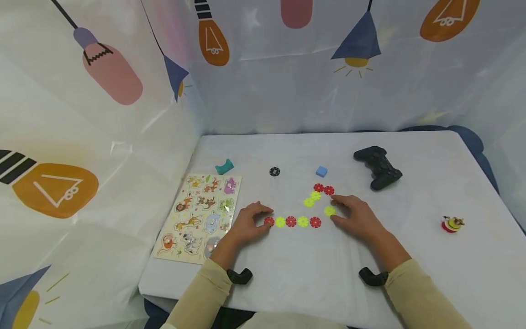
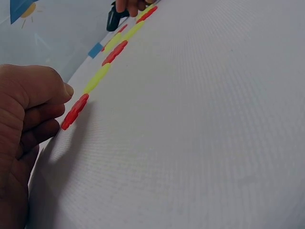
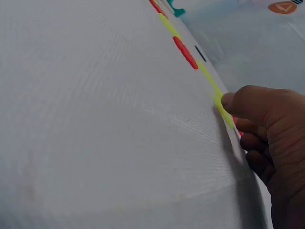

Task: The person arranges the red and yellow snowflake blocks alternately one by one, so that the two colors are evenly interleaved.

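Note:
In the head view, a row of notched plastic discs in alternating red and yellow runs across the table. My left hand (image 1: 248,222) is at the row's left end, thumb tip right at a red disc (image 1: 269,221) and index finger just beyond its far edge. At the other end, past another red disc (image 1: 315,222), my right hand (image 1: 356,216) has its thumb tip at the edge of a yellow disc (image 1: 329,211). The index finger is apart from that disc, near two red discs (image 1: 328,190). Two more yellow discs (image 1: 309,202) lie close by, left of the right hand.
A sheet of animal stickers (image 1: 197,219) lies left of the left hand, with a teal curved piece (image 1: 224,167) behind it. Farther back are a black round chip (image 1: 274,172), a blue block (image 1: 322,171) and a black game controller (image 1: 378,167). A small colourful toy (image 1: 452,224) sits at the right.

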A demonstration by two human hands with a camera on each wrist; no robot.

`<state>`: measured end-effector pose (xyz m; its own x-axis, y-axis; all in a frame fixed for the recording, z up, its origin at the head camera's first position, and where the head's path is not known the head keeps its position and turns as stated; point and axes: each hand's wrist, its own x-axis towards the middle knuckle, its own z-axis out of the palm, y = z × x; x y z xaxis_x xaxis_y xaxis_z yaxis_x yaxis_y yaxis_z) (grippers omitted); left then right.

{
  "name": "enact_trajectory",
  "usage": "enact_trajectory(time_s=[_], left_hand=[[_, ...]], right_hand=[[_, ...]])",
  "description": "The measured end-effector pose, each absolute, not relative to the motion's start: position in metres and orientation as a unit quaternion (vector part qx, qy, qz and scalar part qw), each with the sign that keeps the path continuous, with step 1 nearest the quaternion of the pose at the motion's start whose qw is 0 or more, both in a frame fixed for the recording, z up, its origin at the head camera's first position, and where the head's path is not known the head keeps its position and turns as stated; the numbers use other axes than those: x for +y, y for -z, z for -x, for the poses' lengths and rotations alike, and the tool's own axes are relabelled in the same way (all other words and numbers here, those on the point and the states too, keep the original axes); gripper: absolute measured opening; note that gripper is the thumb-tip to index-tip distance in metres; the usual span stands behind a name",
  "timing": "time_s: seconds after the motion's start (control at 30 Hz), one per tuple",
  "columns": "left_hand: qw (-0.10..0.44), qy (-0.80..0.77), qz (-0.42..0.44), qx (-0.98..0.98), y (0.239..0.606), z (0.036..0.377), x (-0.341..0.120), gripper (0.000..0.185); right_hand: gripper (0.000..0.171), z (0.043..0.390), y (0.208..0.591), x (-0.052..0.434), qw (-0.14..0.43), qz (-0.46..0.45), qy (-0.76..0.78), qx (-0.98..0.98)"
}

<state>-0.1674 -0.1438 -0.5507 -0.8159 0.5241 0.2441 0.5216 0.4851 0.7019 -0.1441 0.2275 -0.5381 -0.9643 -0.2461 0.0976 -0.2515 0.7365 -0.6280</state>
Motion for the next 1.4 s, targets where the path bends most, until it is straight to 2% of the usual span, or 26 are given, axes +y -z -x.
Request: enact_trajectory(time_s=[0.43,0.6,0.9,1.23,1.4], left_hand=[[0.009,-0.41,-0.298,0.862,0.552,0.166,-0.143,0.034],[0.003,-0.411,-0.304,0.859,0.553,0.167,-0.143,0.034],[-0.003,-0.414,-0.302,0.859,0.55,0.165,-0.145,0.035],[0.019,-0.416,-0.289,0.862,0.55,0.162,-0.143,0.037],[0.018,-0.421,-0.286,0.86,0.551,0.163,-0.142,0.032]], right_hand=[[0.054,0.148,0.542,0.227,0.014,-0.16,-0.313,-0.936],[0.055,0.138,0.539,0.224,0.01,-0.147,-0.326,-0.934],[0.053,0.118,0.536,0.223,0.034,-0.189,-0.324,-0.926],[0.049,0.117,0.54,0.221,0.039,-0.204,-0.322,-0.924],[0.048,0.117,0.542,0.221,0.045,-0.204,-0.318,-0.925]])
